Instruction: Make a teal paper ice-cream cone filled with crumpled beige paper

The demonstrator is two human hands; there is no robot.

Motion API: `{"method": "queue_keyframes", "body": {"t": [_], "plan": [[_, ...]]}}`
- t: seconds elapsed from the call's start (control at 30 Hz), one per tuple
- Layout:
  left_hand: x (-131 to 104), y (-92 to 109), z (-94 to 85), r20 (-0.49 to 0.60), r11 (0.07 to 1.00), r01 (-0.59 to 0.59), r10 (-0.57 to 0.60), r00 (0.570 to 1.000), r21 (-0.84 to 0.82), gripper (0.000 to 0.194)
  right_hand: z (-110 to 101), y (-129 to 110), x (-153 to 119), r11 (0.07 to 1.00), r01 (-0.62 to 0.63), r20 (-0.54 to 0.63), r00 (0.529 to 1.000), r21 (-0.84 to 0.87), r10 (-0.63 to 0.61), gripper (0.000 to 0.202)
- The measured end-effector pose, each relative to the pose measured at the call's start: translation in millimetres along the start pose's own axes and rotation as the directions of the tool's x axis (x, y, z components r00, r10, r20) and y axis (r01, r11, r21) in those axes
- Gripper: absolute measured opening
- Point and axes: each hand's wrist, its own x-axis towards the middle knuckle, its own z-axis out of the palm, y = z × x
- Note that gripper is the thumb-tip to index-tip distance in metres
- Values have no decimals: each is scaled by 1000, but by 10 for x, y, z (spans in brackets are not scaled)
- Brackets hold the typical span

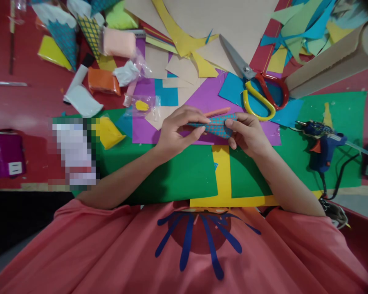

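Between my two hands is a small blue paper cone (217,127) with a crossed line pattern, lying sideways with its narrow end to the left. My left hand (179,130) pinches the narrow end between thumb and fingers. At the wide end, my right hand (247,132) grips the rim, its thumb on the near face. Just behind the cone lies an orange stick-like piece (217,112) on the purple sheet (199,98). Scissors (251,77) with one red and one yellow handle rest beyond my right hand, blades pointing away to the left.
A blue glue gun (323,151) lies on the green sheet (171,175) at the right, its cord trailing nearby. Finished-looking cones (61,36), clay packets (119,43) and a white tube (76,81) crowd the back left. Paper scraps (306,28) pile up at the back right.
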Motion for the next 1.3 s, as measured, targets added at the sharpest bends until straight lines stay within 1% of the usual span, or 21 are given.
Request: {"method": "queue_keyframes", "body": {"t": [0.07, 0.17, 0.23, 0.3, 0.37, 0.47, 0.53, 0.6, 0.73, 0.87, 0.97, 1.1, 1.23, 1.3], "plan": [[-2, -2, -1, 0, 1000, 1, -1, 1000, 11, 9, -2, -1, -1, 1000, 0, 4, 1000, -7, 0, 33], [-5, -4, -3, 17, 995, 56, -57, 998, 81, 9, 3, -10, -3, 1000, -4, 4, 1000, -13, 4, 33], [-5, -6, -2, 12, 996, 39, -40, 999, 78, 8, 11, -18, -4, 1000, -8, -4, 1000, -7, 8, 33], [-5, -8, 0, 0, 1000, 0, 0, 1000, 27, 10, 21, -26, -4, 1000, -7, -14, 1000, 2, 7, 33], [-8, -9, -2, -3, 1000, -9, 9, 1000, 0, 11, 28, -31, -5, 1000, -4, -18, 1000, 5, 4, 33], [-18, -5, -11, 30, 996, 59, -61, 998, 72, 7, 33, -38, -7, 1000, -14, -29, 999, -15, 13, 32], [-22, 3, -19, 57, 989, 93, -100, 993, 114, 9, 34, -44, -9, 999, -23, -44, 999, -38, 21, 31], [-21, 16, -23, 86, 991, 96, -105, 991, 97, 10, 37, -52, -10, 998, -22, -64, 998, -58, 18, 28], [-15, 38, -19, 109, 997, 72, -76, 991, 36, 6, 48, -68, -16, 995, 2, -100, 995, -98, -12, 21], [-36, 31, -10, 96, 992, 46, -57, 994, 114, 7, 75, -56, -37, 986, 12, -121, 992, -165, -32, 23], [-61, 21, 6, 84, 983, 2, -18, 996, 184, 8, 97, -32, -52, 983, 12, -140, 989, -184, -38, 22], [-69, 24, 32, 69, 975, -45, 31, 997, 219, 9, 108, -9, -59, 985, 25, -120, 992, -172, -46, 22], [-48, 39, 38, 48, 978, -107, 100, 994, 176, 4, 96, -6, -64, 984, 28, -90, 995, -174, -44, 23], [-44, 46, 36, 43, 980, -101, 95, 995, 174, 4, 88, -3, -65, 983, 31, -85, 995, -181, -47, 24]]}}
